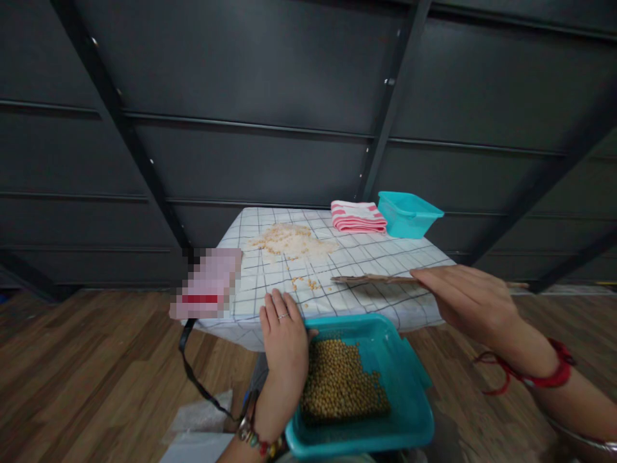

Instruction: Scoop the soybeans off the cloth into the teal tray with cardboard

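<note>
My left hand (285, 337) grips the near-left corner of a teal tray (407, 418) filled with yellow beans (340, 382), held at the table's front edge. My right hand (475, 299) is closed on a thin wooden stick (373, 279) that points left over the checked tablecloth (270, 273). A few loose beans (308, 283) lie on the cloth just beyond the tray. Farther back, a pile of pale grains (292, 241) is spread on the cloth.
A folded pink-striped towel (358, 216) and a second teal container (409, 213) sit at the table's far right. A blurred pink item (206, 283) with a black strap (197, 379) lies at the left edge. Dark wall panels stand behind; wooden floor surrounds.
</note>
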The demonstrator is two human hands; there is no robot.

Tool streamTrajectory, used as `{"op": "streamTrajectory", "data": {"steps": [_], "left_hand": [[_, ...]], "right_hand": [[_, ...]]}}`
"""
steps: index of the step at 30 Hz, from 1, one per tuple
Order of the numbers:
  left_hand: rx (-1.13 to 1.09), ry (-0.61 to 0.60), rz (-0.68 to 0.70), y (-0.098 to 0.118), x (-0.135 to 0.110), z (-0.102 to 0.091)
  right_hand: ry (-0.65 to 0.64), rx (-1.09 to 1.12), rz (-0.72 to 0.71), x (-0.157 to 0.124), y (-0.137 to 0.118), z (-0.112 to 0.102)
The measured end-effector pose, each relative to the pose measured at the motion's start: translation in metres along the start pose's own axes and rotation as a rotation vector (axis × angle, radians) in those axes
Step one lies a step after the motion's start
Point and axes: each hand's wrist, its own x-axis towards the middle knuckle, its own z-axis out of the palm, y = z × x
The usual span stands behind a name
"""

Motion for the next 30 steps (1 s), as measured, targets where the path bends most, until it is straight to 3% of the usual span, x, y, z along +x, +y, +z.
{"op": "streamTrajectory", "data": {"steps": [7,13,16,19,23,30], "left_hand": [[-0.027,-0.009,0.004,-0.001,-0.001,0.003],[0.002,0.038,0.011,-0.002,-0.002,0.006],[0.0,0.053,0.009,-0.002,-0.003,0.006],[-0.019,0.048,0.011,-0.002,-0.003,0.007],[-0.02,0.056,0.027,-0.003,-0.003,0.008],[-0.079,0.009,-0.001,-0.003,-0.003,0.002]], "right_hand": [[-0.062,0.11,-0.004,0.0,-0.002,0.012],[-0.05,0.291,0.006,-0.004,-0.007,-0.016],[-0.05,0.278,0.021,-0.001,-0.01,-0.032],[-0.035,0.253,0.031,0.001,-0.011,-0.036],[0.036,0.266,-0.004,0.005,-0.008,-0.012],[0.136,0.088,-0.047,0.03,-0.016,0.041]]}}
